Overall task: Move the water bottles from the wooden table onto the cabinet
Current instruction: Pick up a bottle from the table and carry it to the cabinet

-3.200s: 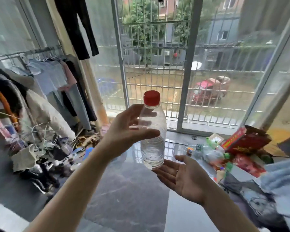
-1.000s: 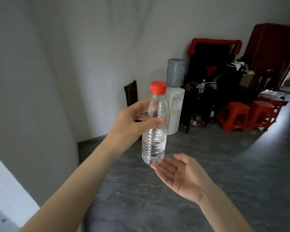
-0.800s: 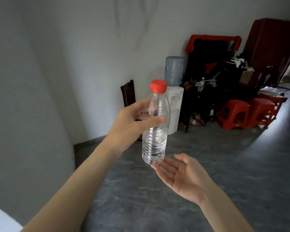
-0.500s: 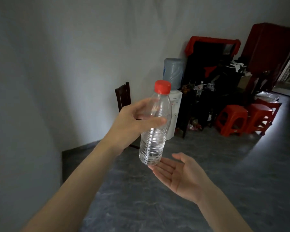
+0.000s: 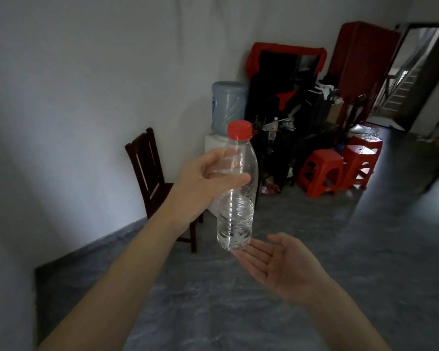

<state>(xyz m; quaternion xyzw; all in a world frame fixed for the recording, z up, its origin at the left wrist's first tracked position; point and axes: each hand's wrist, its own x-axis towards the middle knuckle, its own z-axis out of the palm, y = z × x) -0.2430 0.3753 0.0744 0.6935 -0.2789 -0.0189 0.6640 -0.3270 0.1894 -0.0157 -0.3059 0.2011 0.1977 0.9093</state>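
A person's left hand (image 5: 200,181) grips a clear water bottle (image 5: 236,198) by its upper body, thumb across the front, holding it upright in mid-air; the bottle has a red cap (image 5: 239,129), carries no label and is about half full. The right hand (image 5: 281,264) lies open, palm up, just below and to the right of the bottle's base, fingertips nearly touching it. Beyond the left hand stand a dark wooden chair (image 5: 147,171), a water dispenser (image 5: 227,107) whose blue logo is unreadable, and red plastic stools (image 5: 322,171).
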